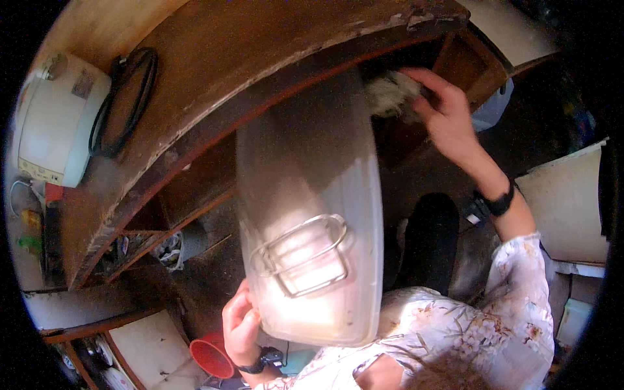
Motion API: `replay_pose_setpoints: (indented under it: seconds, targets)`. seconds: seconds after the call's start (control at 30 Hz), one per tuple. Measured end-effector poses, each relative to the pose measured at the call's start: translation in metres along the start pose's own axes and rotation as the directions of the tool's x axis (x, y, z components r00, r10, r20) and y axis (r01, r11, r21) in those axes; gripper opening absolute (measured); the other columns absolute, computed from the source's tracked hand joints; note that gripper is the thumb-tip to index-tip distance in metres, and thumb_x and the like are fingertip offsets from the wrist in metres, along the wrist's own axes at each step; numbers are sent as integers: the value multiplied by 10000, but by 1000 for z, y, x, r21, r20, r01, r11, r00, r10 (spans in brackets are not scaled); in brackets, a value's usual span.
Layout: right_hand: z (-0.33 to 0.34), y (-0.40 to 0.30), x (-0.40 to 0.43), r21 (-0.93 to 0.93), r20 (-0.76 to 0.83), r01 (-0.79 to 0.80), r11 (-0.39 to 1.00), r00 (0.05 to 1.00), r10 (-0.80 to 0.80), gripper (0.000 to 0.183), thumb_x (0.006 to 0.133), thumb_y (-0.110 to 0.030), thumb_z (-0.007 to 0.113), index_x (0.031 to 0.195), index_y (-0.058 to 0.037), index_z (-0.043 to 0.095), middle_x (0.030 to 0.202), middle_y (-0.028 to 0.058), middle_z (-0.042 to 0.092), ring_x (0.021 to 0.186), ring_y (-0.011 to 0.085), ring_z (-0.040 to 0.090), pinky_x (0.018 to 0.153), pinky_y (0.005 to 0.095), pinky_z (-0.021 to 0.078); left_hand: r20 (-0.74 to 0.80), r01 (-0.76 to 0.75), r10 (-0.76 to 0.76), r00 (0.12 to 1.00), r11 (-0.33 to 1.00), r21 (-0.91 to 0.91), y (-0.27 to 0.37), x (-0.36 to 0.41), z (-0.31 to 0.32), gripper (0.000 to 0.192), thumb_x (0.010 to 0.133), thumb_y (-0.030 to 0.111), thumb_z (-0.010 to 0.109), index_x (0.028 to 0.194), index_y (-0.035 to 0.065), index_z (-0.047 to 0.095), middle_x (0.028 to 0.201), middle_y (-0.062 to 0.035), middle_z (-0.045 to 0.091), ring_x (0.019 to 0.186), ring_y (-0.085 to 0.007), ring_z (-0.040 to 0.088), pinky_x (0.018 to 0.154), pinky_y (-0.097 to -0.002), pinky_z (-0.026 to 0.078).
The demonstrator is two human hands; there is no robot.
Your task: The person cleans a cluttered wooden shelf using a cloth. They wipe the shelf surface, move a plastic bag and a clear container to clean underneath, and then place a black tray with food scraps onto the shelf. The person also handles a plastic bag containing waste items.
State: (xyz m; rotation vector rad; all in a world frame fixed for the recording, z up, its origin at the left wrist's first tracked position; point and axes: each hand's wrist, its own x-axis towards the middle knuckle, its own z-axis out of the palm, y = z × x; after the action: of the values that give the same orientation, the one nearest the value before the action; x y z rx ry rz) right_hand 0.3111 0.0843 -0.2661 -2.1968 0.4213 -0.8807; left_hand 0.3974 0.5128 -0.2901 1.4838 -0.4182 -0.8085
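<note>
A long translucent plastic bin (312,175) is tilted in front of me, its far end under the wooden tabletop. Gripping the bin's near left edge is my left hand (241,321). A bent metal wire frame (304,256) shows on the bin's broad side; whether it lies on or behind the plastic, I cannot tell. My right hand (446,114) reaches to the bin's far right side, its fingers closed on a pale, crumpled cloth (392,92) that touches the bin's edge. The cloth is slightly blurred.
The dark wooden table (273,44) has a worn front edge, with a white appliance (63,117) and a coiled black cable (126,102) on it. A grey basket (192,246) stands under it at left. A red bucket (212,356) stands near my left wrist.
</note>
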Motion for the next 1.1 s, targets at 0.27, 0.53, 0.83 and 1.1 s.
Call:
replay_pose_setpoints:
  seconds: [0.27, 0.53, 0.83, 1.1]
  targets:
    - [111, -10, 56, -329, 351, 213, 920, 932, -90, 393, 878, 30, 531, 1264, -33, 566, 1143, 205, 624, 1038, 338, 610, 906, 408, 501, -129, -42, 47, 990, 999, 34, -16, -41, -30, 260, 795, 207, 577, 873, -41, 584, 1145, -143, 566, 1072, -224, 512, 963, -317, 346]
    - [21, 14, 19, -634, 527, 455, 626, 846, -81, 440, 779, 72, 557, 1209, -16, 589, 996, 210, 650, 955, 384, 614, 829, 431, 502, -53, -73, 79, 996, 993, 97, -17, -31, -46, 238, 827, 217, 571, 842, -21, 579, 1112, -127, 551, 1055, -218, 503, 950, -318, 342]
    - [-26, -23, -3, -838, 98, 33, 544, 991, 90, 263, 770, -66, 610, 1019, 13, 640, 984, 248, 643, 967, 415, 619, 852, 464, 514, -180, -64, 75, 981, 996, 65, -13, -60, -53, 243, 748, 221, 605, 740, -14, 543, 1065, -151, 563, 984, -232, 516, 912, -317, 342]
    - [130, 5, 43, -445, 336, 360, 820, 916, -220, 345, 822, -47, 510, 1114, -110, 683, 933, 194, 682, 838, 364, 663, 753, 465, 551, -221, 247, -257, 941, 966, -74, -37, -148, -81, 266, 836, 228, 621, 811, -32, 567, 1073, -151, 578, 957, -220, 575, 885, -336, 457]
